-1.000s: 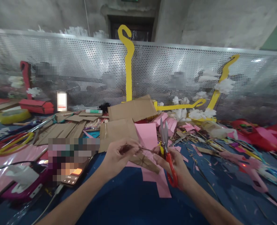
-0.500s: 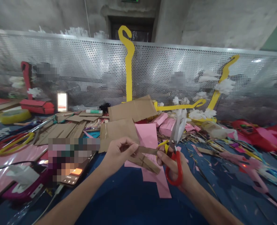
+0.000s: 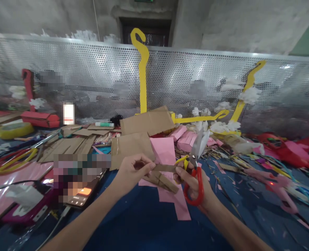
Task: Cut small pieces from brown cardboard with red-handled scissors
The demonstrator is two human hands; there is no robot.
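A narrow cardboard strip point(image 3: 165, 168) is stretched between my two hands. My left hand point(image 3: 134, 172) pinches its left end between thumb and fingers. Its other end is pinched by my right hand point(image 3: 192, 181), which also carries a pair of scissors point(image 3: 199, 183) with red and yellow handles, blades pointing up and away. Beneath the strip, a folded piece of cardboard point(image 3: 167, 184) lies on pink paper point(image 3: 182, 209). Just beyond my left hand is a larger brown cardboard sheet point(image 3: 130, 148).
A pink glue gun point(image 3: 280, 188) with a lit red light lies at right among scraps. At left are a phone point(image 3: 78, 202), a purple power bank-like block point(image 3: 36, 209), and yellow-red scissors point(image 3: 18, 164). A yellow hooked stand point(image 3: 143, 83) rises before the perforated metal panel point(image 3: 96, 69).
Almost nothing differs. The view has shifted very slightly, and both hands keep the same pinch on the cardboard strip, with the scissors still in my right hand.
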